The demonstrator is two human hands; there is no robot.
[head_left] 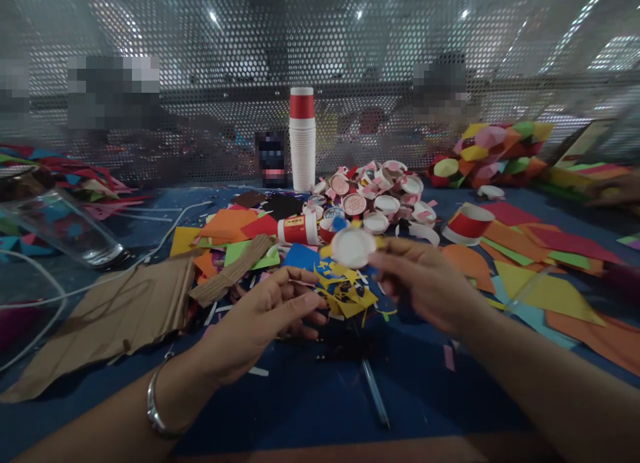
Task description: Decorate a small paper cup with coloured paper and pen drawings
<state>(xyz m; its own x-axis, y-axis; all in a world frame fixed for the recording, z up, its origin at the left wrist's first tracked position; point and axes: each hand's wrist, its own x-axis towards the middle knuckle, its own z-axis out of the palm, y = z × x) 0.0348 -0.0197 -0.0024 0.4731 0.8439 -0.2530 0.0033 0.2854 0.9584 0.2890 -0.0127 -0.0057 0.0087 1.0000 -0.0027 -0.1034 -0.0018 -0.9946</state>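
My right hand (415,276) pinches the edge of a white cup bottom (354,248), a round disc with small yellow paper tabs around its rim. It is held up over the table and slightly blurred. To the left, my left hand (287,303) hovers with its fingers apart and loosely curved, with nothing seen in them. Between and beyond both hands lies a small heap of yellow paper scraps (345,293). A pen (374,393) lies on the blue table below the hands.
Behind stand a tall stack of paper cups (303,143) and a pile of cut cup bottoms (385,196). Torn cardboard (115,316) and a tilted clear container (65,226) lie left. Coloured paper sheets (555,283) spread right. A perforated metal screen (350,56) rises behind.
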